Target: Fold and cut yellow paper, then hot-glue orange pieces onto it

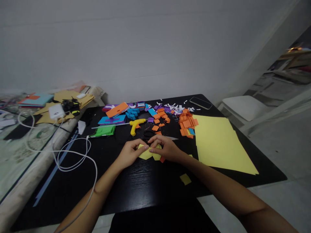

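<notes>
Both hands meet over a small piece of folded yellow paper (146, 154) near the middle of the black table. My left hand (131, 152) pinches its left side, thumb on top. From the right, my right hand (168, 149) is closed on the same paper, with fingertips close to the left thumb. An orange scrap (162, 159) shows just under the right hand. Just beyond the fingers lie dark-handled scissors (173, 138), partly hidden. A yellow glue gun (135, 126) rests behind them, with a stick trailing left.
Large yellow sheets (218, 142) lie on the right, beside piled orange pieces (187, 122). Green paper (104, 130), blue paper (113, 119) and white scraps stand farther back. A phone (201, 103) is at the far edge. A white cable (93, 161) crosses my left arm. A small yellow piece (185, 179) lies nearby.
</notes>
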{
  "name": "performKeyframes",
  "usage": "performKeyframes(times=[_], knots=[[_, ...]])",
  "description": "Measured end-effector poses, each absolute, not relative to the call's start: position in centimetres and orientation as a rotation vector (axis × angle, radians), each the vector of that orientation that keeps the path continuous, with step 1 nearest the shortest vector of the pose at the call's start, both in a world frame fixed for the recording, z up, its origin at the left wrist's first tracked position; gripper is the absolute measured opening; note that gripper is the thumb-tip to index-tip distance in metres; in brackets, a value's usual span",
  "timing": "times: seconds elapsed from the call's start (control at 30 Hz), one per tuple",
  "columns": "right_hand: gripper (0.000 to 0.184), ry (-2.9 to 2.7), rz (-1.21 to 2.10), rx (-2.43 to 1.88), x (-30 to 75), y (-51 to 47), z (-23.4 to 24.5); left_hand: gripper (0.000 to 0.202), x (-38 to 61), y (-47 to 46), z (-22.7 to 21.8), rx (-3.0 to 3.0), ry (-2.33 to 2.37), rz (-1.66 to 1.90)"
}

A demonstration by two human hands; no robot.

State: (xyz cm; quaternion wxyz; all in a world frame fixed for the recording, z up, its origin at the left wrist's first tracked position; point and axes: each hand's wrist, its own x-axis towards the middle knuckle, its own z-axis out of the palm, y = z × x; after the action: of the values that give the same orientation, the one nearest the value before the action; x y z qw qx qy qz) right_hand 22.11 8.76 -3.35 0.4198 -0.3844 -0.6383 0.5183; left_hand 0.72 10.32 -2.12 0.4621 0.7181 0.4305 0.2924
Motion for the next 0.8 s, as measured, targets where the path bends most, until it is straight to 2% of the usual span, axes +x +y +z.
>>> performKeyframes(times=[0.47, 0.63, 0.8], knots=[[0.036, -1.645, 1.294, -0.985, 22.59, 9.25, -3.19, 0.04, 0.45, 10.36, -1.44, 1.663, 1.05, 0.809], [0.022, -1.74, 1.217, -1.022, 22.65, 9.26, -3.1, 0.04, 0.46, 10.39, -1.25, 1.656, 1.07, 0.815], [0.024, -1.771, 1.19, -1.038, 22.66, 9.28, -2.8, 0.042, 0.36, 10.49, -1.19, 1.643, 1.061, 0.834]])
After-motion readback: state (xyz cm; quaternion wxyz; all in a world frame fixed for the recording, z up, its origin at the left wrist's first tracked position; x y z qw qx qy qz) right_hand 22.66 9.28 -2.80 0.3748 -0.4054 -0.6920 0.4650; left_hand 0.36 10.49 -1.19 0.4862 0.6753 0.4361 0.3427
